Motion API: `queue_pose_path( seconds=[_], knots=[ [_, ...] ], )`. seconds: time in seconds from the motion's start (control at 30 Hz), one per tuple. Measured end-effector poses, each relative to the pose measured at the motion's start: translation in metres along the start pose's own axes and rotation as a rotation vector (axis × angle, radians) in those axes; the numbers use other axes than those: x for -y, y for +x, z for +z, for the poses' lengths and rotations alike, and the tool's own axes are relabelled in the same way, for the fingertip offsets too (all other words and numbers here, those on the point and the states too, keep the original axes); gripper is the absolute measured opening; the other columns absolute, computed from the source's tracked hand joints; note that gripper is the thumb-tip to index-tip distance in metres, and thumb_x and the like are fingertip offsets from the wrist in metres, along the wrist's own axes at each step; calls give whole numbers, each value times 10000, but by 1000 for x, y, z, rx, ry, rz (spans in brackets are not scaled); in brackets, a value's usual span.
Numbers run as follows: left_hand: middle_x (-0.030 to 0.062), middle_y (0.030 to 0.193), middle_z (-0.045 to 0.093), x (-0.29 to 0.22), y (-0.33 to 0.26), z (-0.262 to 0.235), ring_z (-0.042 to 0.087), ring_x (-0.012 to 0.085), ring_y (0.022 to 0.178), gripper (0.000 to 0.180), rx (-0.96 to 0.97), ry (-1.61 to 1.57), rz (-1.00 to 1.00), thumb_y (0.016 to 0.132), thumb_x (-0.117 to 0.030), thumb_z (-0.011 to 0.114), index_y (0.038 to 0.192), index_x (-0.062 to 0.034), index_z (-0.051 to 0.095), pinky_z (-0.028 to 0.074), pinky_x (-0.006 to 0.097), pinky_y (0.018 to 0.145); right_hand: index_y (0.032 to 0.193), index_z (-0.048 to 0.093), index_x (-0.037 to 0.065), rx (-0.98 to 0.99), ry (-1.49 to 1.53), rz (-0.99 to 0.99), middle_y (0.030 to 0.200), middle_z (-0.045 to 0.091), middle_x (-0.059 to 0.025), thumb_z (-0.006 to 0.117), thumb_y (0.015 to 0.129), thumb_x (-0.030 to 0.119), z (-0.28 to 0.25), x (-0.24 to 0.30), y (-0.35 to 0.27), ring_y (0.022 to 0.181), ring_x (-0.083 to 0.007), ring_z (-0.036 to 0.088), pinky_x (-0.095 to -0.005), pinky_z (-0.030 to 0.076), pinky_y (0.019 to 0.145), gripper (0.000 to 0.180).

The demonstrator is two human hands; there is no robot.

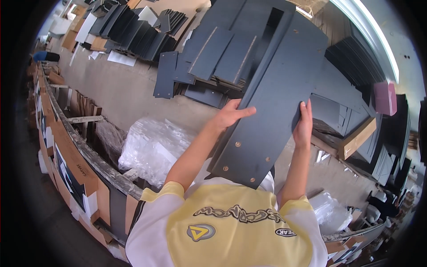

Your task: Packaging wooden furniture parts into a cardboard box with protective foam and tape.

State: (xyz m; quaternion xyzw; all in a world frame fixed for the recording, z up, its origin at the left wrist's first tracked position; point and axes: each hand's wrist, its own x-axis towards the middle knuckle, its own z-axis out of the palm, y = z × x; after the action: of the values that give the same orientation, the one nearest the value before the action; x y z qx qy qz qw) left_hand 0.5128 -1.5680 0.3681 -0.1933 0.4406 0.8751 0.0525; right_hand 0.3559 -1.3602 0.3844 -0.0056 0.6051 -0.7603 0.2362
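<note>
A long dark grey panel (pixel 280 89) with several round holes near its ends slants up and away from my body. Its near end rests close to my yellow and white shirt. My left hand (pixel 231 115) grips the left edge, thumb lying on the face and the other fingers hidden beneath. On the right edge, my right hand (pixel 304 124) presses with the fingertips upward. Along the left side a second edge shows, and I cannot tell whether it is another board under this one. Beyond it lies a stack of grey boards (pixel 213 53), some with light-coloured grooves.
Dark panels (pixel 129 38) stand in rows at the far left. Clear plastic wrap (pixel 151 147) lies bunched at my left, beside a long conveyor-like rail (pixel 95 162) with cardboard boxes. At right are more stacked boards (pixel 356 58), an open cardboard box (pixel 357 138) and a pink block (pixel 384 99).
</note>
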Motion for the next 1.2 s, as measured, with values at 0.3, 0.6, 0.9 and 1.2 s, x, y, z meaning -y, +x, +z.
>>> queue_pose_path(
  seconds=[0.3,0.6,0.9,1.2],
  knots=[
    [68,978,691,-90,45,-33,651,127,867,372,-99,148,292,850,-168,758,1127,54,648,535,288,774,1404,462,-18,118,-430,46,1325,588,-147,529,1008,459,118,21,113,1178,-234,582,-328,442,1023,623],
    [236,1025,702,-73,25,-23,707,334,933,690,74,670,424,900,-472,684,1342,41,548,552,417,822,1090,578,93,711,26,567,711,550,-82,518,990,490,63,-59,218,575,-233,580,-334,468,477,414],
    [84,973,729,0,-8,-436,684,165,842,323,-950,-62,158,963,-318,619,1149,-56,653,537,292,768,1176,490,-18,153,433,406,853,606,-197,572,945,500,77,-115,44,654,-337,626,-402,501,504,573],
    [96,1165,602,72,124,-628,531,295,1194,757,-944,834,-326,693,-538,847,1247,-92,587,452,402,998,1240,485,-4,-414,351,721,936,623,-198,576,947,486,105,-178,-146,726,-329,644,-409,516,548,578]
  ],
)
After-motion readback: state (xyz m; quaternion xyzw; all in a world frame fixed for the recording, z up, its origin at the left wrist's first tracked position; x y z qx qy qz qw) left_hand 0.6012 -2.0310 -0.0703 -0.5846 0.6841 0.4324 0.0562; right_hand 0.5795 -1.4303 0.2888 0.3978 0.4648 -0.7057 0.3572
